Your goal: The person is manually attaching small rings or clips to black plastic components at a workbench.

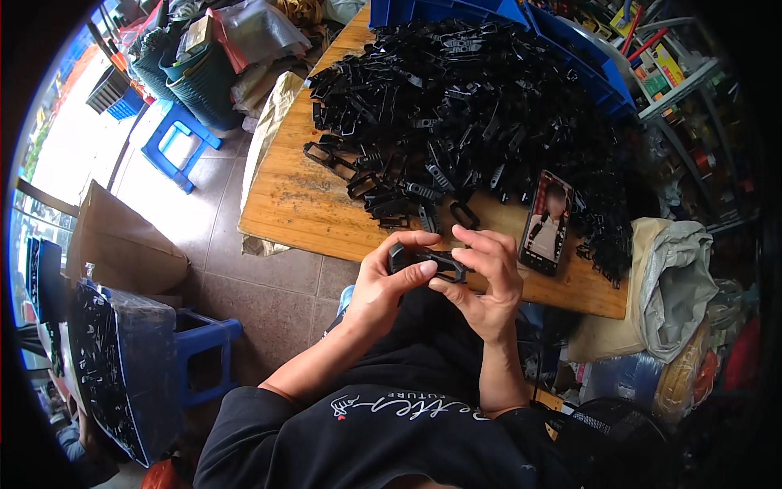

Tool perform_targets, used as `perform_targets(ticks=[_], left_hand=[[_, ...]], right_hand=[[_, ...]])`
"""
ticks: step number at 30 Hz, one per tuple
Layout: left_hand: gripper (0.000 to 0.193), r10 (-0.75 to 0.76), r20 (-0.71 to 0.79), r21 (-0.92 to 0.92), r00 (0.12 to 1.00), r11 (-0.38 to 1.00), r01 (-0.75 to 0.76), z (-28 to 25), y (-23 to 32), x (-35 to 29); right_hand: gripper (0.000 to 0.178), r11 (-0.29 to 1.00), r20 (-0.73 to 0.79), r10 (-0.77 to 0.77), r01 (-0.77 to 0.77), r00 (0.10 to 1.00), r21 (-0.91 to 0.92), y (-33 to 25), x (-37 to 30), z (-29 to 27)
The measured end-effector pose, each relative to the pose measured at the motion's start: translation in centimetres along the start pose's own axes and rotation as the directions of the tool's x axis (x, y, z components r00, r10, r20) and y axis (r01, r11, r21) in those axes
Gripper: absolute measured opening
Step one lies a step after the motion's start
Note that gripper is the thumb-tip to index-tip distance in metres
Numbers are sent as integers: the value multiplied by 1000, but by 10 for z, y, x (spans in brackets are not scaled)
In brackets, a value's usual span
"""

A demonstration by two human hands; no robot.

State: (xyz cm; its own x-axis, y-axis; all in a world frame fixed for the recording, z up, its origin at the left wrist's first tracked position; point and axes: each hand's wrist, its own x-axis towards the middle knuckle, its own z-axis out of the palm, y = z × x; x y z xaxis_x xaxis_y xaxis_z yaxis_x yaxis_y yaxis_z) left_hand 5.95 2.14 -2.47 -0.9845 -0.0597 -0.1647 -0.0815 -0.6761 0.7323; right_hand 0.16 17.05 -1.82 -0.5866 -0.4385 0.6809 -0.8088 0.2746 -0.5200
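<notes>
Just past the near edge of the table, over my lap, I hold a black plastic part (448, 267) with an open, frame-like end. My left hand (381, 281) grips its left end, the thumb lying along the top and the fingers wrapped behind. At the other end, the thumb and fingertips of my right hand (491, 281) close on the frame. A large heap of similar black plastic parts (456, 106) covers much of the wooden table (285, 204). A few of them lie loose at the heap's near side, close to my fingers.
A phone (546, 224) with a lit screen lies right of my hands. Blue bins (582, 61) stand behind the heap. A pale sack (672, 285) sits against the table's right side. Blue stools (204, 350) and a cardboard box (122, 240) are on the left.
</notes>
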Motion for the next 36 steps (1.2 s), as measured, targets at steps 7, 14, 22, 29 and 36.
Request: perform_targets(ticks=[7,14,22,29,36], left_hand=[[33,167,-81,37,983,986,-165,-13,12,-5],[25,171,-18,-428,985,889,-162,-49,23,-3],[28,17,144,-682,989,726,87,-44,27,9],[38,72,65,-572,995,820,-22,-59,26,7],[29,-136,197,-287,971,939,190,-35,7,-1]], right_hand=[[37,606,395,453,-602,799,520,-15,4,3],[32,850,491,29,-280,870,446,-20,47,22],[38,846,146,53,33,988,-532,66,163,92],[40,993,-22,62,-64,998,-101,44,147,73],[38,955,-16,70,-62,997,290,-26,-5,16]])
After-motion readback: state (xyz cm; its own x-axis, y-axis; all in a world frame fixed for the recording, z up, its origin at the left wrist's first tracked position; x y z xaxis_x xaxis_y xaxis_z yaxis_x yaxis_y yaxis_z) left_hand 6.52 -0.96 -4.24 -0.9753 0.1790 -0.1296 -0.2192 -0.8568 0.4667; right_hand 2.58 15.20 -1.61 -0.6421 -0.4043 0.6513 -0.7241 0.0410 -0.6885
